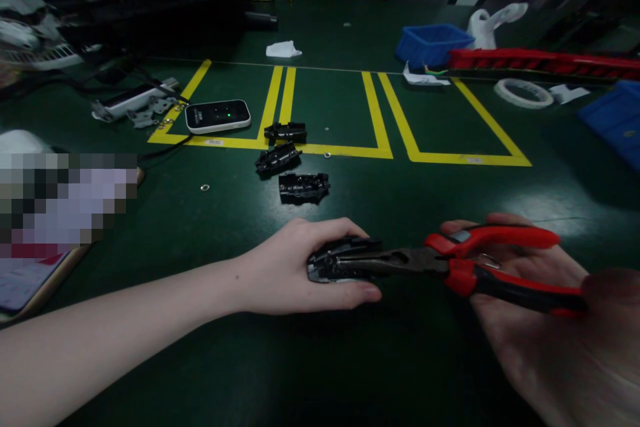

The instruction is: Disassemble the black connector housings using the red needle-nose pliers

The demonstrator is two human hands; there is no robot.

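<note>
Keep left hand [287, 270] gripping black plastic housing [325, 269] firmly; with right hand [540, 270] holding needle-nose pliers [460, 277], align them straight; avoid twisting.

Black pieces [304, 188] obstruct just beyond the left hand [285, 267]; pliers [460, 275] bridge to the right hand [540, 333]; tabletop [400, 360] nearer the body is free.

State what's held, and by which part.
Left hand: long black plastic-looking part, held along its sides. Right hand: dark metal needle-nose pliers, held by their red-and-black handles.
</note>
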